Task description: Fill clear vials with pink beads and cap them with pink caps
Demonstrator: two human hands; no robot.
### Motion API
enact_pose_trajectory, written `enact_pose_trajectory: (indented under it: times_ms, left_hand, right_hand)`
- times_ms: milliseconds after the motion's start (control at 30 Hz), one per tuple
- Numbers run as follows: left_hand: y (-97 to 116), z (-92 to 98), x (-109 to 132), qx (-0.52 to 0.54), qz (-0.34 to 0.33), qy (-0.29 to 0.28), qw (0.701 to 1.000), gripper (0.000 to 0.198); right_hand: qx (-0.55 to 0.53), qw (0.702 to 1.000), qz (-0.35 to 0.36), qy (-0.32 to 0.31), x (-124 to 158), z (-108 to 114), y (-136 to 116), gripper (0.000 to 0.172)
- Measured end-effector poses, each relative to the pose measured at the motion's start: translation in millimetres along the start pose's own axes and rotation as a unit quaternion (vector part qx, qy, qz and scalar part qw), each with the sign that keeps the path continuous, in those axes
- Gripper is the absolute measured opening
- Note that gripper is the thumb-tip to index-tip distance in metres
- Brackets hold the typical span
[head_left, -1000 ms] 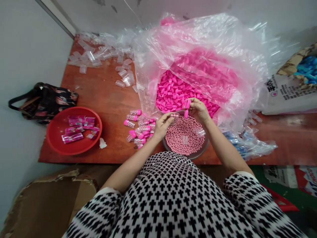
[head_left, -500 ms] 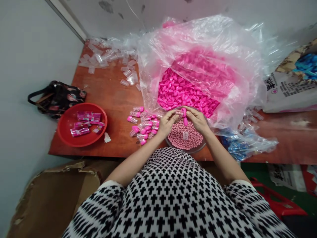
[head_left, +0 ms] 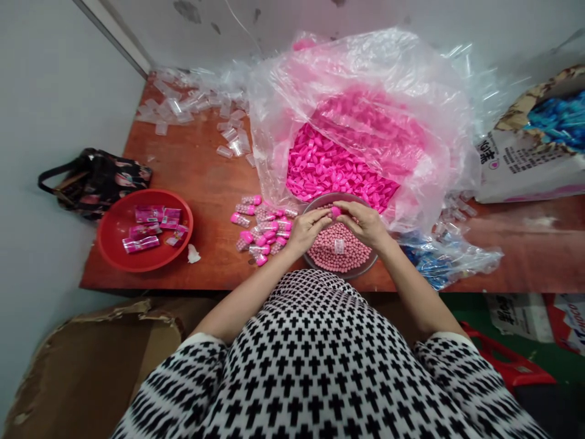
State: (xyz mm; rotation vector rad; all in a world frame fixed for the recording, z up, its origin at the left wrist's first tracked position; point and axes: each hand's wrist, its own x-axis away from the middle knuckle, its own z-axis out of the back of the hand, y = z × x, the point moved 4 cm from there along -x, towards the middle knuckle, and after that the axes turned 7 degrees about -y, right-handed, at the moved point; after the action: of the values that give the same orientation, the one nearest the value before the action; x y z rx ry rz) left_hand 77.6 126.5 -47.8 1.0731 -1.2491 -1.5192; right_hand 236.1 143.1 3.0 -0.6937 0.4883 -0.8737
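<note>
Above the bowl, my left hand is closed around a small clear tube, mostly hidden by the fingers, with pink beads showing in it in the earlier view. A bright pink cap sits at the tube's right end. My right hand closes its fingertips on that cap. Beneath both hands is a round bowl of pink beads, with a small clear piece lying on them. Left of my left hand lies a pile of capped, bead-filled tubes.
A big clear plastic bag of pink caps lies behind the bowl. Empty clear tubes are scattered back left. A red basin with pink packets and a dark handbag are at left. Blue wrappers lie right.
The pink cap was hanging downward between my hands; now only its rounded part shows at the tube's end. My right fingers have moved in over it. The view has shifted slightly.
</note>
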Motion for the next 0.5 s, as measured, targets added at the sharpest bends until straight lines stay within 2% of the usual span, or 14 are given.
enact_pose_trajectory:
  times_ms: [200, 367, 433, 500]
  left_hand:
    - [4.3, 7.7, -0.5, -0.008, -0.012, -0.01, 1.0, 0.027]
    - [0.5, 5.8, -0.7, -0.006, -0.018, -0.03, 0.999, 0.026]
    - [-4.0, 3.1, -0.7, 0.01, -0.008, -0.024, 1.0, 0.027]
    - [-10.7, 0.2, -0.8, 0.054, 0.019, -0.012, 0.998, 0.032]
  right_hand:
    - [0.036, 0.999, 0.031, -0.017, 5.3, -9.0, -1.2, 0.032]
    - [0.052, 0.998, 0.025, -0.017, 10.6, -18.3, 2.0, 0.032]
    - [0.023, 1.0, 0.013, -0.017, 9.3, -18.1, 3.5, 0.032]
    - [-0.054, 0.998, -0.015, -0.014, 7.5, -15.1, 5.8, 0.032]
